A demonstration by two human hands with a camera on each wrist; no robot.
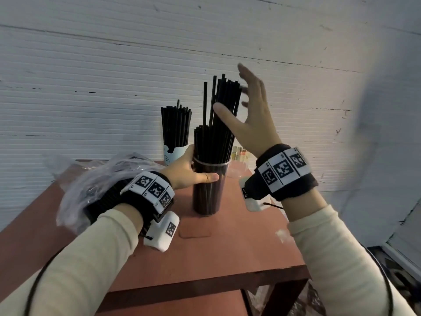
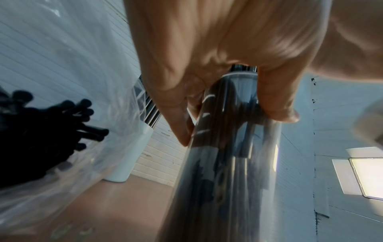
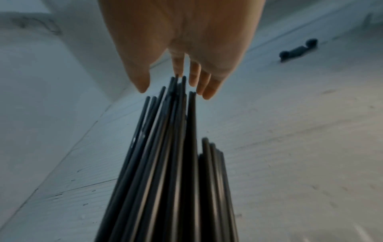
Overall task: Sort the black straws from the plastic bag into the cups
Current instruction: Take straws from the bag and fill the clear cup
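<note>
Straws (image 1: 224, 103) stand near-upright in the clear cup (image 1: 208, 190) at mid-table, long axis vertical with a slight lean to the right at the tops; one clump rides well higher than the rest, not seated to the bottom by the look of it; right hand (image 1: 252, 115) is the nearer to those raised tips, spread flat with fingers straight, gripping nothing, palm just beside the clump on its right side; wrist view shows the fingertips (image 3: 207, 91) level with the straw ends, contact too blurred to call; left hand (image 1: 189, 172) wraps the cup just under its rim from the left, thumb across the near face, fingers round the far side, steadying it on the table (image 1: 205, 258); so the cup sits between the two hands, left low on the wall, right high at the tips; judgement: the coming move turns on the right palm getting above the tall clump and pressing straight down along the axis while the left holds the cup still; plastic bag (image 1: 91, 179) lies left of the left wrist, more straws still inside; second cup (image 1: 174, 153), pale, stands farther back, already full.
</note>
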